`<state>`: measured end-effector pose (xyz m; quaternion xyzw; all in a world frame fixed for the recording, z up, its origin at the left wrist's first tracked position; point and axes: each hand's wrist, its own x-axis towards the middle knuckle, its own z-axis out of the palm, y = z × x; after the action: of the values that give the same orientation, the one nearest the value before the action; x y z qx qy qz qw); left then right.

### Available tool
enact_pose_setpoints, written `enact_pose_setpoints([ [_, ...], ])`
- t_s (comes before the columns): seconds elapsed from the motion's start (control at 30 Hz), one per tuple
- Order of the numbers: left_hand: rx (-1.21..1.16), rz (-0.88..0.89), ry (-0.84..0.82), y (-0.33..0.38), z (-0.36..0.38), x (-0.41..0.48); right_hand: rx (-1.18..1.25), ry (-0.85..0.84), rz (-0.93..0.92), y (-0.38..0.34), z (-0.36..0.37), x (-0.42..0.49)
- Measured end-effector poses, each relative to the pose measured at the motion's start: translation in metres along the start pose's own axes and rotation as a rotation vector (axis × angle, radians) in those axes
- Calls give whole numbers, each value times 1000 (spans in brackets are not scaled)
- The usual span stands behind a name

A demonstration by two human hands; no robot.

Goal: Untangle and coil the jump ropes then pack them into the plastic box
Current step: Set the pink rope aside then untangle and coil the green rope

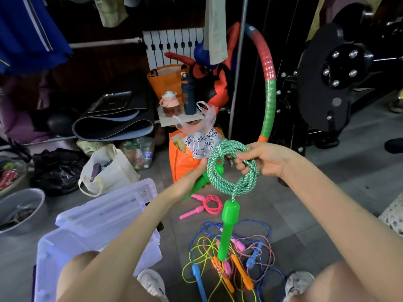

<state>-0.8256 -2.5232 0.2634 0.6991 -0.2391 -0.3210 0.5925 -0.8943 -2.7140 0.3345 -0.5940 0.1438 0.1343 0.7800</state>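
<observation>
A green-and-white braided jump rope (231, 168) is wound into a coil in mid-air. My right hand (261, 160) grips the coil's right side. My left hand (192, 179) holds one green handle behind the coil's lower left. The other green handle (227, 227) hangs straight down from the coil. On the floor below lies a tangle of ropes (235, 258) in blue, yellow, orange and pink. A coiled pink rope (205, 205) lies on the floor beyond it. The clear plastic box (72, 256) stands at lower left, its lid (109, 205) leaning at its far side.
An orange bag (183, 162) with a plastic bag in it stands behind the coil. A striped hoop (269, 88) leans at the right, next to a black exercise machine (340, 79). A cream tote (109, 171), a black bag and a metal bowl (19, 208) sit at left. My shoes flank the tangle.
</observation>
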Motion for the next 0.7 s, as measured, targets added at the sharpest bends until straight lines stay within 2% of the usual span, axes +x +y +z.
enact_pose_setpoints([
  [0.07,182,40,55,-9,-11,-2,-42,78,-22,3,-8,0],
  [0.23,1007,110,296,-40,-26,-7,-225,308,-109,25,-19,0],
  [0.3,1110,221,445,-47,-23,-9,-247,388,-155,40,-22,4],
  [0.4,1169,317,550,-60,-23,-14,-278,441,-235,60,-26,5],
  [0.47,1167,281,563,-72,-20,-16,-258,448,-241,70,-28,3],
  [0.5,1099,195,549,-74,-19,-18,-250,437,-229,75,-27,2],
  [0.53,1014,68,505,-77,-19,-18,-236,412,-207,79,-27,1],
  [0.6,752,-140,314,-81,-22,-20,-160,326,-142,85,-26,0],
  [0.7,592,-111,56,-79,-19,-26,-42,203,-104,86,-23,-2],
])
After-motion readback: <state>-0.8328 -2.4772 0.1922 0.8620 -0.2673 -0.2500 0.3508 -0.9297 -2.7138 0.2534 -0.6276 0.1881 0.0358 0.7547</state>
